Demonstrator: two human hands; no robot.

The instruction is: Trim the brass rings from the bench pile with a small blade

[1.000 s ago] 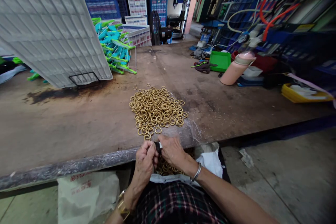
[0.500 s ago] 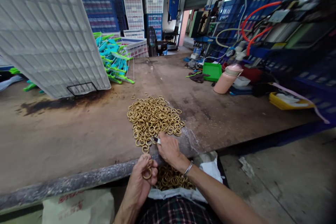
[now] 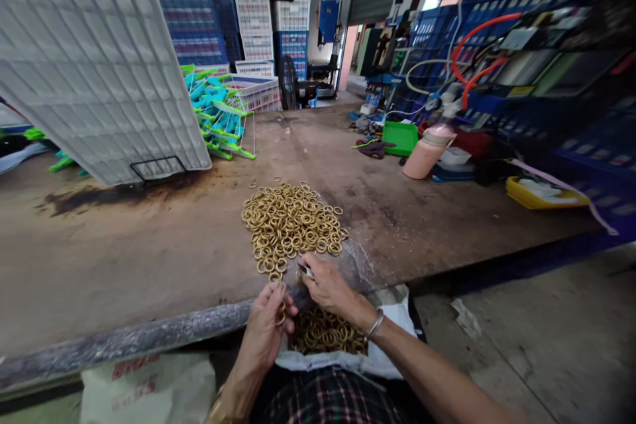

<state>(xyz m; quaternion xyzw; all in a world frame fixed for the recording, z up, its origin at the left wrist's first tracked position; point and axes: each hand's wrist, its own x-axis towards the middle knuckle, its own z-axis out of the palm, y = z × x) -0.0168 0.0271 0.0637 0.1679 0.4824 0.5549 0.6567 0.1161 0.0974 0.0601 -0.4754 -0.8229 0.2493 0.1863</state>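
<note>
A heap of brass-coloured rings (image 3: 293,217) lies on the worn brown table (image 3: 163,245) in front of me. At the table's near edge my left hand (image 3: 263,324) is closed on a brass ring (image 3: 281,314); its fingers hide part of it. Just to the right, my right hand (image 3: 332,288) grips a small tool (image 3: 305,270) with a dark tip and a pale handle, whose kind I cannot make out. Below both hands, more rings (image 3: 328,332) fill a white-lined sack (image 3: 397,318) at my lap.
A pale ribbed plastic crate (image 3: 114,73) stands tilted on the left, beside green and turquoise plastic pieces (image 3: 218,112). At the right are a pink bottle (image 3: 423,156), a green tray (image 3: 400,138) and a yellow tray (image 3: 541,195). Stacked crates (image 3: 191,26) stand behind.
My left hand has risen slightly and turned, so the ring shows less. The right hand has shifted slightly right and down with the tool, away from the heap's near edge.
</note>
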